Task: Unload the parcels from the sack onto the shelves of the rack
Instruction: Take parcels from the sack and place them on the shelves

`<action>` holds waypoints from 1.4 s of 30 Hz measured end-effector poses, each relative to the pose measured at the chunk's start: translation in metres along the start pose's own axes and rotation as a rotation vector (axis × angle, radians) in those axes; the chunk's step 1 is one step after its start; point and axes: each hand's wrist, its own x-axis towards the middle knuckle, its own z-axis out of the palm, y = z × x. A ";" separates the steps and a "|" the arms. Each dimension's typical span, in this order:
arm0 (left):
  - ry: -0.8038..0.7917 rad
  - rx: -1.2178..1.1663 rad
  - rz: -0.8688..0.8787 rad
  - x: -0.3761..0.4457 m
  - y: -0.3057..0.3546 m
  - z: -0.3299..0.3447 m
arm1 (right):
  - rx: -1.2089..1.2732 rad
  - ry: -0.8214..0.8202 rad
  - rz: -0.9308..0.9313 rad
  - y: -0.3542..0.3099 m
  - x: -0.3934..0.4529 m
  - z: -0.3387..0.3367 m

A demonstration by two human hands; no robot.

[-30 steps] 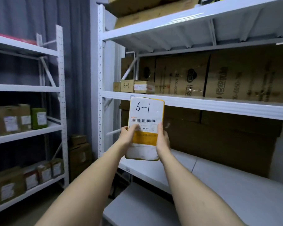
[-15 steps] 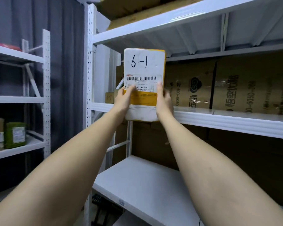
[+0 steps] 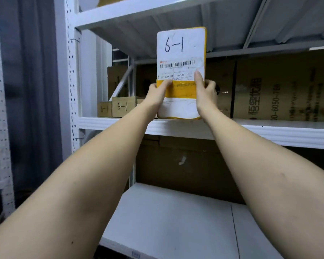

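I grip the parcel upright, left hand and right hand clamping its sides; label outward, its base reaches the shelf

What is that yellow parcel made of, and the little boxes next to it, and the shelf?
The yellow parcel looks like a plastic mailer: smooth, slightly wrinkled, with a white paper label. The small boxes look like brown cardboard, matte, with handwritten marks. The shelf seems to be white painted metal, judging by its glossy ribbed front edge.

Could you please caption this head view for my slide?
Both hands, left hand and right hand, stand parcel 6-1 upright on the rack shelf.
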 end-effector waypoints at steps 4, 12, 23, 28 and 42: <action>-0.106 0.013 0.032 0.032 -0.017 -0.017 | -0.056 0.070 0.049 0.008 0.005 0.021; -0.316 -0.031 0.026 0.076 -0.054 -0.043 | -0.148 0.202 0.075 0.028 0.014 0.058; -0.453 0.188 0.080 0.117 -0.093 -0.058 | -0.189 0.083 0.109 0.050 0.035 0.074; -0.458 0.289 0.085 0.128 -0.100 -0.058 | -0.172 -0.074 0.177 0.053 0.049 0.070; -0.241 0.570 0.197 0.145 -0.125 -0.042 | -0.244 -0.190 0.202 0.070 0.066 0.074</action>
